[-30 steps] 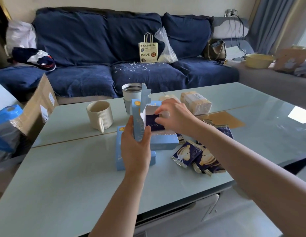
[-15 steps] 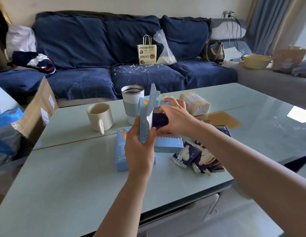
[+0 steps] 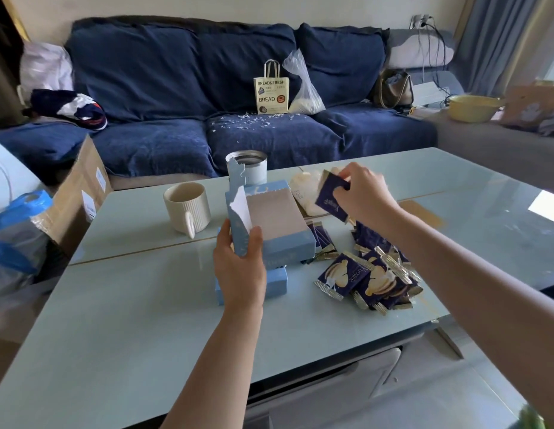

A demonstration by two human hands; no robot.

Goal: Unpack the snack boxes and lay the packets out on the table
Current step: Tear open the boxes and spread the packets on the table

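pale-blue opened box [image 3: 279, 230] gripped at its near end by our left hand [image 3: 240, 267], held just above a second blue box [image 3: 274, 284] lying on the glass table [image 3: 145, 320]. our right hand [image 3: 364, 193] pinches one navy packet [image 3: 331, 198] in the air above the table. more navy packets [image 3: 367, 280] heaped right of the boxes. ribbed mug [image 3: 186, 209] to the left.

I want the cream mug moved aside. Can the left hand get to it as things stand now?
Probably not yet: the left hand grips the open blue box. The cream mug stands just beyond on its left, with nothing between, so once the box is put down, yes.
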